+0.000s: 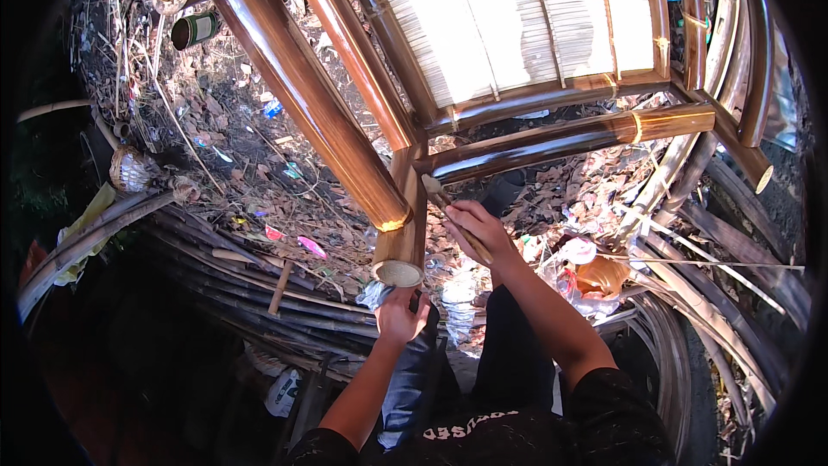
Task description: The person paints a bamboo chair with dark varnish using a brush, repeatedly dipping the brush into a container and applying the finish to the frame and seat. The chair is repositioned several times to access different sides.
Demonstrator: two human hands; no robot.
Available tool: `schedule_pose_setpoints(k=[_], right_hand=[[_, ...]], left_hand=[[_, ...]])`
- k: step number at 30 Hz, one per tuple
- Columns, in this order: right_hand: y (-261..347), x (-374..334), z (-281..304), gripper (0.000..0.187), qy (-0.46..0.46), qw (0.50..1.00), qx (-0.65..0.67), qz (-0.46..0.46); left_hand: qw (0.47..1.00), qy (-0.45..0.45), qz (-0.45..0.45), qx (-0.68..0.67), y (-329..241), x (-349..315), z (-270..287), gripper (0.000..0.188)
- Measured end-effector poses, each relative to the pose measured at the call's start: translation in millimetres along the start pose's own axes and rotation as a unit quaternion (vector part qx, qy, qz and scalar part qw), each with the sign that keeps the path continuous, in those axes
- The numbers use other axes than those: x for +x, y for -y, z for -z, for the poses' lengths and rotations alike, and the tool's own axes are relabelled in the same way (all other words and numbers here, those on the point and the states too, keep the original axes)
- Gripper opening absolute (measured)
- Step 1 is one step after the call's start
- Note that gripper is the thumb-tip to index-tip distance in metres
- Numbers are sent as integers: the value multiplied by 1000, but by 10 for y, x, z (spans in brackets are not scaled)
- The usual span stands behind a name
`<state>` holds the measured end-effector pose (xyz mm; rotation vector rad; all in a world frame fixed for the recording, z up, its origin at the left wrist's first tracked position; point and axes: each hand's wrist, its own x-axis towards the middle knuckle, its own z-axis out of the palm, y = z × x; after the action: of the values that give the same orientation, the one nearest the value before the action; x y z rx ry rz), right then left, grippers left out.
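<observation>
One diagonal brush (441, 199) (tip up-left); right fingers (467, 210) clasping it; left fingers (402, 304) unclear

dry leaves (552, 192), orange plastic (603, 277), stacked bamboo poles (267, 305)

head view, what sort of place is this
Likely an outdoor yard used as an informal bamboo workspace: dry leaves and litter cover sunlit ground, long poles lie piled at the left, and a glossy bamboo frame stands in front of the person.
</observation>
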<state>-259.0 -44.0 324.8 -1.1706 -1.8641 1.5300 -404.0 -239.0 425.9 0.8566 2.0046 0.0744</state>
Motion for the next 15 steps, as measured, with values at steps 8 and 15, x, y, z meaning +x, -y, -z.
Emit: schedule_pose_setpoints(k=[8, 15], right_hand=[[57, 56, -101, 28, -45, 997, -66, -12], [186, -152, -205, 32, -4, 992, -121, -33]], left_hand=[[995, 2, -13, 97, 353, 69, -117, 34], [992, 67, 55, 96, 232, 157, 26, 31]])
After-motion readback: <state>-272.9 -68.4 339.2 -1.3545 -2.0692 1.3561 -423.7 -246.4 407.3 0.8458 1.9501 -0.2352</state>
